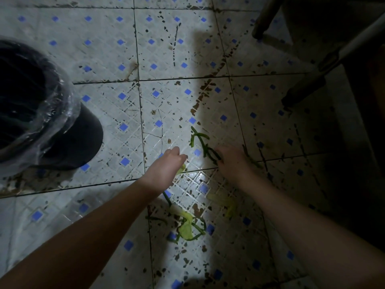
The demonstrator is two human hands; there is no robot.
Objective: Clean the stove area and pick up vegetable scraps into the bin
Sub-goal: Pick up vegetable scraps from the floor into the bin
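Just ahead of our right hand (233,161), dark green vegetable strips (200,140) lie on the stained tiled floor (116,59). Our fingertips reach their near end, but in the shadow we cannot tell whether they grip. Our left hand (166,165) curls its fingers down round a pale green scrap (181,168) peeking from under the palm. Between our forearms lie a leaf tangle (187,228) and a yellowish scrap (228,205). Well left of the left hand stands the black bin (79,138), lined with clear plastic. Beyond the right hand stands a dark furniture leg (302,90).
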